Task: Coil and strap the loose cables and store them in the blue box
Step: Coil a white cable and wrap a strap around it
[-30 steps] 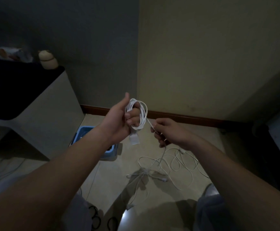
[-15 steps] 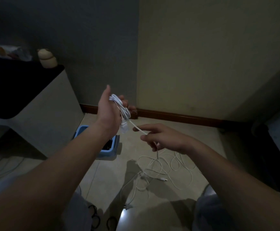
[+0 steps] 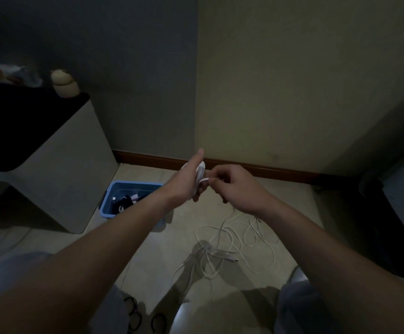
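Observation:
My left hand holds a small coil of white cable wound round its fingers, thumb pointing up. Close beside it, my right hand pinches the running strand of the same cable right at the coil. The rest of the white cable hangs down from my right hand and lies in loose loops on the floor below. The blue box stands on the floor to the left, partly behind my left forearm, with dark and light cable bundles inside.
A pale cabinet with a dark top stands at the left, next to the box. A cream jar sits on it. Black cable loops lie on the floor near my knees. Dark furniture fills the right edge.
My left hand has swung back right and lower, and my right hand has come up to meet it, laying another turn of cable on the coil. Less cable lies on the floor.

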Available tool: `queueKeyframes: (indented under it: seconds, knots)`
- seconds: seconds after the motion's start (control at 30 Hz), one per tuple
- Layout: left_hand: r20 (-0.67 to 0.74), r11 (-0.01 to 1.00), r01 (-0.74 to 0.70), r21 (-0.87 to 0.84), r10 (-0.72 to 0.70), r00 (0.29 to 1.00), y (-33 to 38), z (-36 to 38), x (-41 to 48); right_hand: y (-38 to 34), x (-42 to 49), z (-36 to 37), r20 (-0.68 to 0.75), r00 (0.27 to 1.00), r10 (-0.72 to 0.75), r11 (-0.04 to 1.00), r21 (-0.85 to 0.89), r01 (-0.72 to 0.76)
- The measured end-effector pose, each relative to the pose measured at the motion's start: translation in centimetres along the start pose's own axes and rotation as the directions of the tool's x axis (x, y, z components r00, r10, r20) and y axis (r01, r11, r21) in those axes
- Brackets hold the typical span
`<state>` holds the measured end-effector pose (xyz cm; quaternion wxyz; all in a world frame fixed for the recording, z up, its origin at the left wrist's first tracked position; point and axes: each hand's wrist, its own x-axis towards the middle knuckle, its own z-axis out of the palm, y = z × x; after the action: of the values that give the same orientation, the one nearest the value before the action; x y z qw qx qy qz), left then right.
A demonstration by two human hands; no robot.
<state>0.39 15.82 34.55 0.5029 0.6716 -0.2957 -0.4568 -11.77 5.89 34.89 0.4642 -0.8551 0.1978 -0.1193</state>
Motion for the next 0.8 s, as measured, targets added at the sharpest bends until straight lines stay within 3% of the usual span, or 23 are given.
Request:
queueKeyframes:
  seconds: [0.1,0.3,0.37,0.57,0.67,0.8]
  knots:
    - [0.111,0.998,-0.023,0.067,0.015,0.994,-0.7,-0.5,0.2,0.4,0.3,-0.7,-0.063,0.995,-0.071,0.985,-0.16,0.06]
    - [0.214,0.997,0.002,0.071,-0.017,0.977,-0.9,-0.6,0.0,1.0,0.8,-3.3,-0.212,0.973,-0.086,0.968,-0.25,0.031]
    - [0.215,0.998,-0.014,0.066,0.0,0.977,-0.7,-0.5,-0.2,1.4,0.9,-4.0,-0.247,0.967,-0.062,0.98,-0.199,0.012]
    - [0.121,1.0,-0.025,0.007,0.024,0.992,0.4,-0.1,-0.8,2.3,1.1,-3.5,-0.148,0.988,-0.032,0.998,-0.05,0.025]
    - [0.191,0.986,0.029,-0.166,0.003,0.982,1.0,-0.3,-1.1,2.2,1.1,-2.9,-0.098,0.995,0.001,0.999,0.049,0.004]
    - [0.261,0.894,0.109,-0.434,0.008,0.965,1.5,-1.0,-1.2,1.8,0.7,-1.5,-0.025,0.997,0.066,0.972,0.226,-0.059]
